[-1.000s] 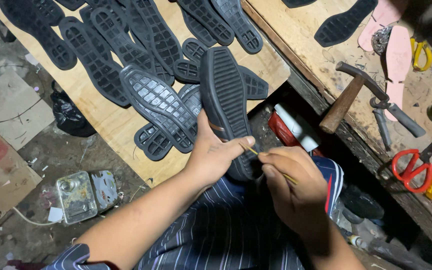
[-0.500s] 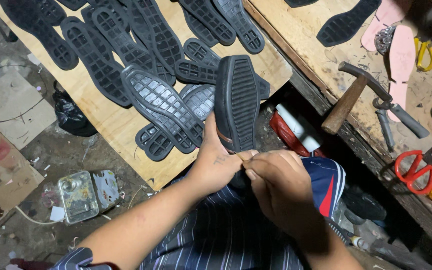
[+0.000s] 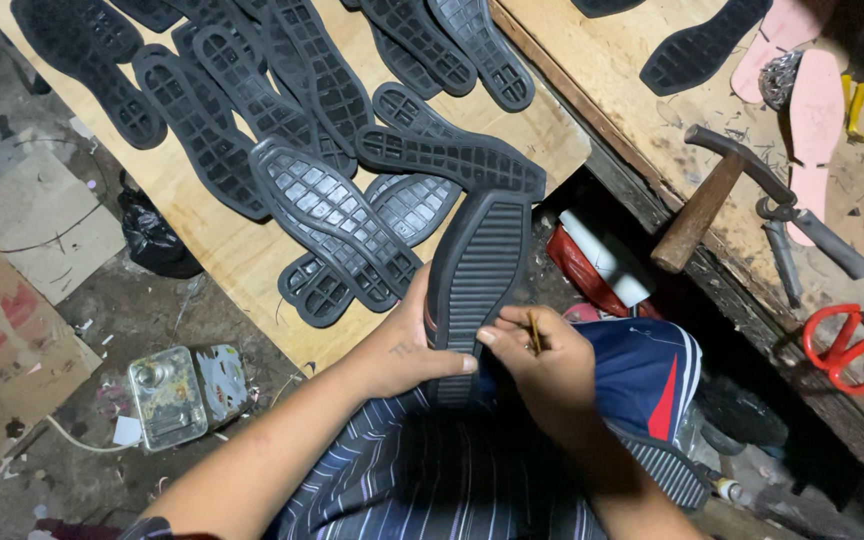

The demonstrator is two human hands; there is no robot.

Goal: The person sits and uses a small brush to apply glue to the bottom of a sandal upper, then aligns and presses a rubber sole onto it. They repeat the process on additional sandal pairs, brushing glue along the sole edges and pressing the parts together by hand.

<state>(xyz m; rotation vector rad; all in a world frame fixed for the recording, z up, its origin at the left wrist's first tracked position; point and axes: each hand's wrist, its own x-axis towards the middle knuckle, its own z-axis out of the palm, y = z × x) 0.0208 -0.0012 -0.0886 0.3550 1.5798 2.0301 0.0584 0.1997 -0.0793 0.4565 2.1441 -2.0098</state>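
My left hand [image 3: 407,345] grips a black ribbed rubber shoe sole [image 3: 480,270] by its near end, thumb across the tread. The sole points away from me, over my lap. My right hand [image 3: 542,365] is closed on a thin yellowish stick [image 3: 532,332], maybe a small brush, held against the sole's near right edge. Several more black soles [image 3: 332,215] lie spread on the wooden board [image 3: 232,250] just beyond.
A hammer [image 3: 707,195], pliers [image 3: 802,240] and red-handled scissors [image 3: 852,345] lie on the workbench [image 3: 652,120] at right, with pink insoles [image 3: 814,110] behind. A metal tin [image 3: 167,395], a black bag [image 3: 157,240] and cardboard sit on the dirt floor at left.
The sole has swung from leaning left to pointing more upright and to the right. My right hand has shifted along the sole's near edge with the stick.
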